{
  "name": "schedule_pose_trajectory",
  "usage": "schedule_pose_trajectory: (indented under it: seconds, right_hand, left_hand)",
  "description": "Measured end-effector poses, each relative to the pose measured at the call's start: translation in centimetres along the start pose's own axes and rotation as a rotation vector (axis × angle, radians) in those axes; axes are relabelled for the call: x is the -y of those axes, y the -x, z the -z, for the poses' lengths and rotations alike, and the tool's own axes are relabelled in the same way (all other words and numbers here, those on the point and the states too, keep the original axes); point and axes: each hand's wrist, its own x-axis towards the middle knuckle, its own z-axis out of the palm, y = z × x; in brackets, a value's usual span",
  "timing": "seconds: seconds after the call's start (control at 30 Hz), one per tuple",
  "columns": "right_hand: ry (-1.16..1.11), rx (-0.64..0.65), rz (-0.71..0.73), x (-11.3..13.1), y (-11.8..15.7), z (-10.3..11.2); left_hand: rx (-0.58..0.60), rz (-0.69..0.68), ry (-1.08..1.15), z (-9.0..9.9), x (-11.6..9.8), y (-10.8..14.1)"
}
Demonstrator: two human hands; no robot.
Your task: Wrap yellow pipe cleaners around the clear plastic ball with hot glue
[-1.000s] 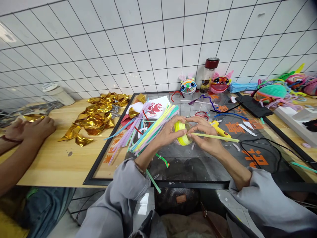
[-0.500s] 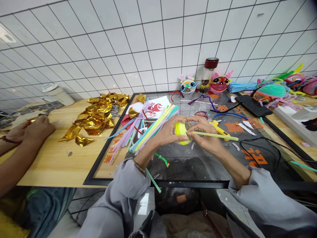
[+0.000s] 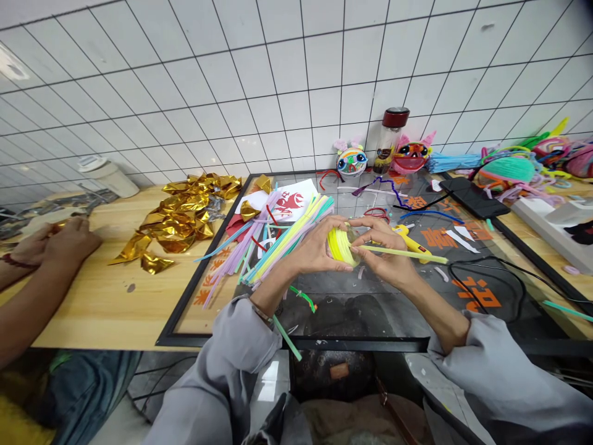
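Observation:
Between my hands is a small clear round piece wrapped in bright yellow pipe cleaner (image 3: 340, 246). My left hand (image 3: 316, 248) is closed around its left side, thumb below and fingers over the top. My right hand (image 3: 380, 250) pinches a pale yellow pipe cleaner (image 3: 407, 253) against the wrapped side, and its long free end sticks out to the right. The upper fingers of my right hand rest near the top of the round piece. Just left of my hands lies a bundle of pastel pipe cleaners (image 3: 290, 241).
A yellow glue gun (image 3: 416, 244) lies behind my right hand. Along the wall stand two decorated animal heads, a white one (image 3: 351, 162) and a pink one (image 3: 411, 156), and a bottle (image 3: 388, 141). Crumpled gold foil (image 3: 180, 213) and a co-worker's hands (image 3: 60, 242) are at left. A black cable (image 3: 514, 267) lies right.
The yellow-wrapped piece has turned slightly in my fingers, and my left thumb has shifted lower along it. The right hand keeps its pinch.

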Motion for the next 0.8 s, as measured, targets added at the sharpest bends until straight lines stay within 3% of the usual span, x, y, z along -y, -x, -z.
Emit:
schedule_pose_trajectory:
  seconds: [0.8]
  right_hand:
    - [0.020, -0.029, -0.032, -0.20, 0.09, -0.15]
  left_hand:
    - [-0.045, -0.052, -0.092, -0.16, 0.13, 0.07]
